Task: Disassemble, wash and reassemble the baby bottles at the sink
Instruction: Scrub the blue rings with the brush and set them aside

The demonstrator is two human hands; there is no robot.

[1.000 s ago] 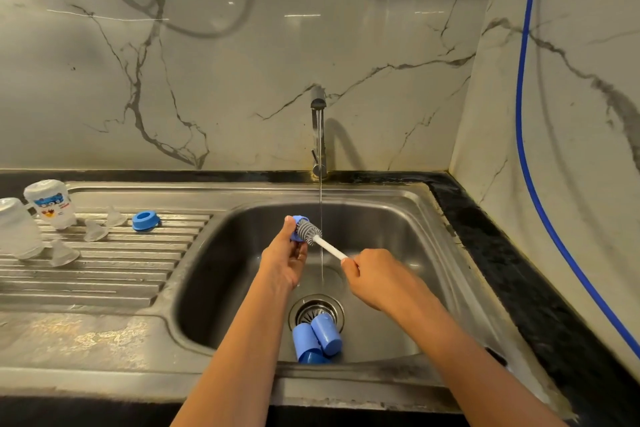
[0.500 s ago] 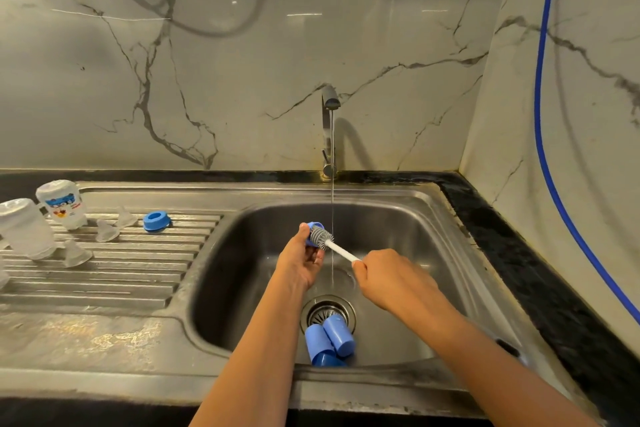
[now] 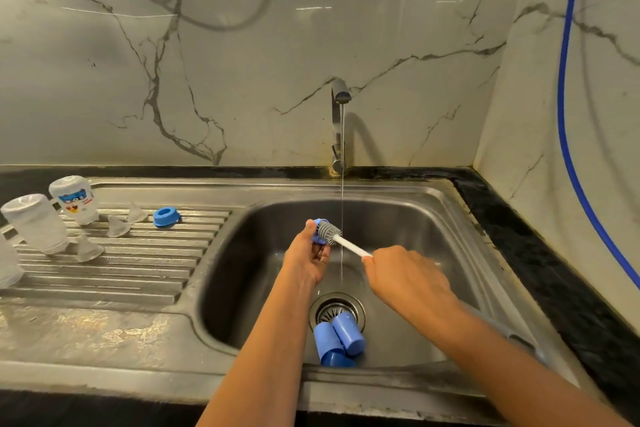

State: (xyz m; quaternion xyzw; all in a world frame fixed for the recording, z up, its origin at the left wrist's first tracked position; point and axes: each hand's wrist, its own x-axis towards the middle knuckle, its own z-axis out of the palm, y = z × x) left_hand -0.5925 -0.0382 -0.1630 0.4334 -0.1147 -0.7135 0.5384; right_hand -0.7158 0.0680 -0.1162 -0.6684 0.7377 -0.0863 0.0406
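Over the sink (image 3: 398, 198), left hand (image 3: 306, 262) grips a blue ring (image 3: 317, 234); right hand (image 3: 405, 276) grips the brush (image 3: 337, 237).

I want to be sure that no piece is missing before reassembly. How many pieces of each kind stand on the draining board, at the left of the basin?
Bottle bodies: 3 (one is cut off by the picture's left edge)
Clear nipples: 3
Blue ring: 1
Total: 7
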